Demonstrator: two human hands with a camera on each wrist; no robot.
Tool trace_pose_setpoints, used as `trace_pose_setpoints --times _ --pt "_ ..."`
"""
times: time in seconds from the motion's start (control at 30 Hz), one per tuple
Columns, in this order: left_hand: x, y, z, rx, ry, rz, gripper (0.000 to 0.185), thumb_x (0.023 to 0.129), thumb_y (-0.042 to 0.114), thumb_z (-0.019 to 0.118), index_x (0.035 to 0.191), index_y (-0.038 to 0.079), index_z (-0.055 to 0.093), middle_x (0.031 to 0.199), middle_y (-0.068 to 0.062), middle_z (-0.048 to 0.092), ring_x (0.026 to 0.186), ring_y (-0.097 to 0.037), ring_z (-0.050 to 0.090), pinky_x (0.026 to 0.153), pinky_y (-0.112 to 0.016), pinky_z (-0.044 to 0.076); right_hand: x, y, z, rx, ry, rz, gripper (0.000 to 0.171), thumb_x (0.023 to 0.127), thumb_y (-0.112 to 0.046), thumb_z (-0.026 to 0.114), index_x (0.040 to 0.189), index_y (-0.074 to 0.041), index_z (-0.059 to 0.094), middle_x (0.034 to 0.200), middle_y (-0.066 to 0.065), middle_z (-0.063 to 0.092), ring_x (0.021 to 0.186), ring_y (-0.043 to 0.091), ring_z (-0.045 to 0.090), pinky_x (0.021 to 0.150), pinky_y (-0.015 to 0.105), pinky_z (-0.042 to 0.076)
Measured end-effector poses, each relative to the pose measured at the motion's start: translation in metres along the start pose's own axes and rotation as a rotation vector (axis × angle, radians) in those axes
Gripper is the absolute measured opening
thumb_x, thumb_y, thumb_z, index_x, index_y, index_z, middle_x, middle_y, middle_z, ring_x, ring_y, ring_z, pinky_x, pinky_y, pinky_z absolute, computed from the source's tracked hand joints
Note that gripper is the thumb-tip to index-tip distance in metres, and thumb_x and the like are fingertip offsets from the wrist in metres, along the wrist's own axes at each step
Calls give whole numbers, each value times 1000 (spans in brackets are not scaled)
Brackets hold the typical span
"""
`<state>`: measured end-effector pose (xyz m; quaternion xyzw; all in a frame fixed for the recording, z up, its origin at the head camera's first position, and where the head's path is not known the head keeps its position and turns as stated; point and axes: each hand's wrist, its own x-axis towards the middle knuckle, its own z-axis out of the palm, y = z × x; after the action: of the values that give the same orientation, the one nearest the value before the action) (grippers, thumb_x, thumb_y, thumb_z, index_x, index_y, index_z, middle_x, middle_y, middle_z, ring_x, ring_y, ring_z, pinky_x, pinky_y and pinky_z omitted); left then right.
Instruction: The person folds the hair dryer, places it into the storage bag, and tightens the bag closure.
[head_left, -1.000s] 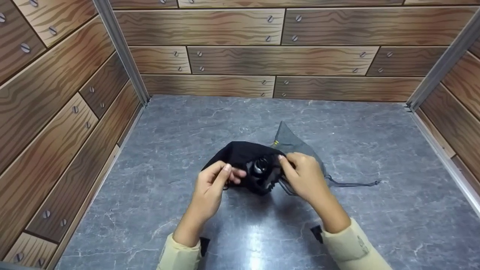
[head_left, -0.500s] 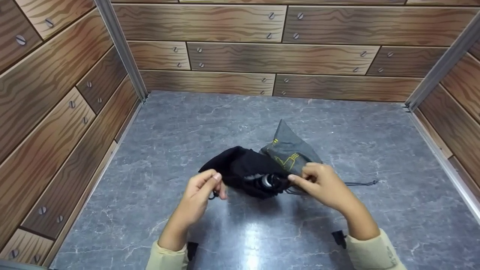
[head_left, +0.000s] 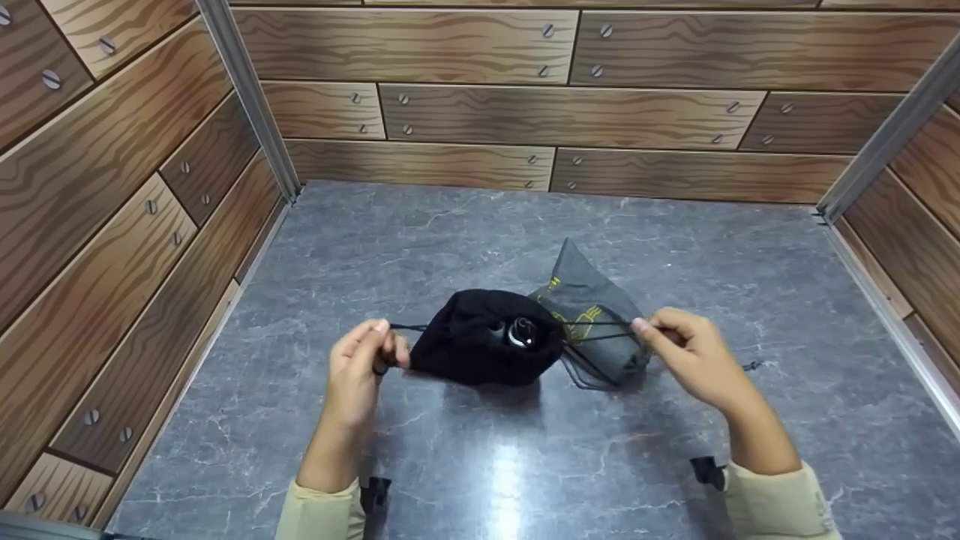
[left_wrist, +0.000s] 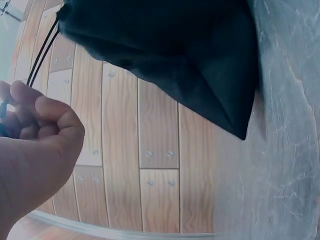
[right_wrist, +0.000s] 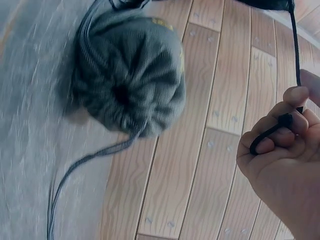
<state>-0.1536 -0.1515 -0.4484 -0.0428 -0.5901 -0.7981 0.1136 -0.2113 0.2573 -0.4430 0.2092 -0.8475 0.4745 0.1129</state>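
A black drawstring bag stands in the middle of the grey marbled surface in the head view. A shiny black object with a rounded end shows through its partly gathered mouth; the rest of it is hidden in the cloth. My left hand pinches the cord at the bag's left side. On the other side, my right hand pinches the right cord, stretched in two straight strands. In the right wrist view the knotted cord end loops over the curled fingers.
Just behind and right of the black bag lies a grey drawstring bag with yellow print. Its mouth is gathered tight, and its cord trails over the surface. Wood-patterned walls enclose the back and both sides.
Both hands have moved from the black bag's mouth outward to either side. The cords are now drawn out straight, and the mouth has narrowed around the shiny object.
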Motion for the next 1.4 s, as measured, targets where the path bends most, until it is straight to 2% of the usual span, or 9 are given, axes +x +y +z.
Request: trace_pose_setpoints --times 0.17,0.33,0.53,0.73,0.9,1.07,1.23,1.33,1.4 --pt "3 1 -5 -74 78 -32 37 111 7 39 75 10 50 68 -1 61 68 -14 57 70 -26 50 -2 8 -15 -25 90 31 31 101 -2 69 73 -16 66 58 -11 39 52 -1 33 46 30 28" --pt "2 2 -5 -163 136 -90 39 113 9 40 75 10 51 71 0 61 69 -12 59 68 -23 50 -4 14 -27 -91 155 43 32 99 -3 72 71 -17 65 59 -10 38 53 0 31 48 30 27" --pt "-1 1 -4 -309 178 -159 41 113 10 41 74 11 52 72 1 61 70 -8 60 69 -20 54 -11 17 -40 -180 122 62 32 103 -10 70 72 -18 65 61 -7 38 54 4 31 50 30 29" --pt "-7 0 3 -208 48 -108 37 111 9 41 74 10 46 67 1 55 67 -13 55 68 -25 50 -19 14 -45 -255 2 129 37 107 -20 66 70 -18 62 59 -9 39 51 5 34 50 28 33" --pt "-10 -4 10 -179 -61 -105 36 110 10 41 74 10 44 70 -1 60 69 -16 60 74 -29 55 -24 11 -45 -303 -18 143 38 106 -25 68 70 -16 60 59 -10 36 52 5 33 51 27 32" --pt "-11 -10 6 -97 -164 -149 36 109 9 43 73 6 44 79 -4 68 79 -19 67 81 -34 60 -30 17 -52 -280 -59 169 35 104 -25 70 72 -14 60 60 -9 37 53 4 33 51 27 33" --pt "-12 -18 -2 173 -325 -217 34 102 4 46 71 -9 40 80 -1 71 82 -16 69 82 -31 55 -41 28 -60 -226 -173 232 31 103 -22 72 75 -13 62 60 -9 36 51 2 31 48 26 34" --pt "-12 -24 -6 260 -399 -283 35 101 4 48 68 -7 42 78 -3 70 83 -15 72 83 -29 56 -46 33 -61 -210 -230 270 29 102 -23 73 76 -12 66 60 -11 39 52 2 33 48 25 35" --pt "-11 -27 -7 287 -406 -326 36 102 5 50 66 2 45 80 -4 73 82 -14 74 82 -28 58 -47 35 -60 -204 -259 284 28 102 -24 73 78 -10 68 61 -11 41 52 2 35 49 25 35"
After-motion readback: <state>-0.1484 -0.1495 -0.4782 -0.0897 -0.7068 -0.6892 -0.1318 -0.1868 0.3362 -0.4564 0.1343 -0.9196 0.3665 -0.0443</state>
